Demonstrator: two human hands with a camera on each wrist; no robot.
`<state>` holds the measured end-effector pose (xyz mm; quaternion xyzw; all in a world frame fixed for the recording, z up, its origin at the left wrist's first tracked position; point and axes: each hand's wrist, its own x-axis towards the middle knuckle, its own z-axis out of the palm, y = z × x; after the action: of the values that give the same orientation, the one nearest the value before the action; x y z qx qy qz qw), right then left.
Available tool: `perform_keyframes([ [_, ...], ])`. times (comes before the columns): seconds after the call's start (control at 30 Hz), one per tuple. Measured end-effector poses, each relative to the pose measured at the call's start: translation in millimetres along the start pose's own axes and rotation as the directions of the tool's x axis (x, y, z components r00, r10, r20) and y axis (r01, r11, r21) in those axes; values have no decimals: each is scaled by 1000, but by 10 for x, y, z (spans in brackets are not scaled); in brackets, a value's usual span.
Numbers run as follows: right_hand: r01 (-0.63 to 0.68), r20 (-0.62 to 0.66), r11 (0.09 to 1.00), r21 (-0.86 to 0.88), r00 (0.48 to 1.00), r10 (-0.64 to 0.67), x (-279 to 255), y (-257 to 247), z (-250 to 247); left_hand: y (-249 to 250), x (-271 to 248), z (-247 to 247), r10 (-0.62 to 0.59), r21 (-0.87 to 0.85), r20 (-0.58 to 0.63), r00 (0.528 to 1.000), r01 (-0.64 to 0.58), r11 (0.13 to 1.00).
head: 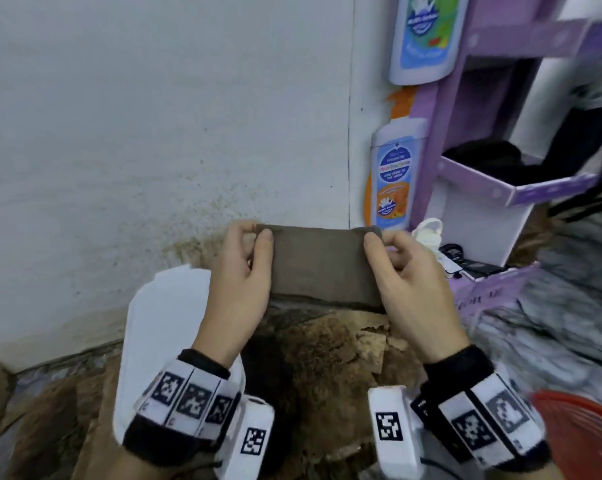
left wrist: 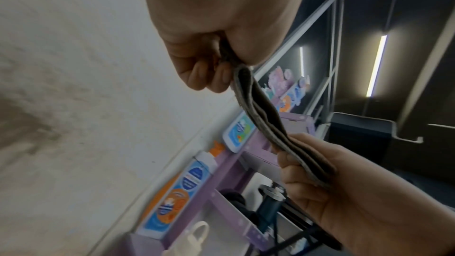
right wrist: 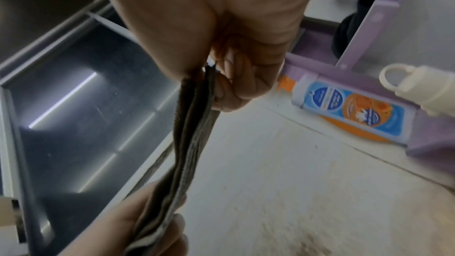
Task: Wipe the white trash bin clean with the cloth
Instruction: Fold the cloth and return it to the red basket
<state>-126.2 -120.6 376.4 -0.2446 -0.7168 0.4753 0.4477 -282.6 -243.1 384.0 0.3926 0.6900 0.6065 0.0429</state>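
Note:
A folded grey-brown cloth is stretched flat between my two hands, above the white trash bin. My left hand pinches its left edge between thumb and fingers. My right hand pinches the right edge the same way. Below them a white part of the bin, seemingly its lid, shows to the left, beside brown rubbish. In the left wrist view the cloth runs from my left hand down to my right hand. The right wrist view shows the cloth edge-on.
A white wall with brown spatter low down stands right behind the bin. To the right is a purple cardboard display stand, with a cream bottle at its foot. Something red lies at the lower right.

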Motion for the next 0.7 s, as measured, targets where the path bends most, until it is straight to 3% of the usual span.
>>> perform_keyframes([
  [0.2,34,-105,999,37,994,-30,47,-176,-1027,524,204,829,154,-117,162,975,-136,984],
  [0.33,-7,-192,1000,4,981,7,-40,-32,-1619,647,300,1456,195,-164,285,939,-153,975],
  [0.47,-93,-269,996,10,959,93,-172,272,-2128,600,335,2128,225,-204,470,853,-143,968],
  [0.7,-226,-423,973,-39,886,189,-563,902,-2701,353,289,3220,290,-172,703,650,-240,955],
])
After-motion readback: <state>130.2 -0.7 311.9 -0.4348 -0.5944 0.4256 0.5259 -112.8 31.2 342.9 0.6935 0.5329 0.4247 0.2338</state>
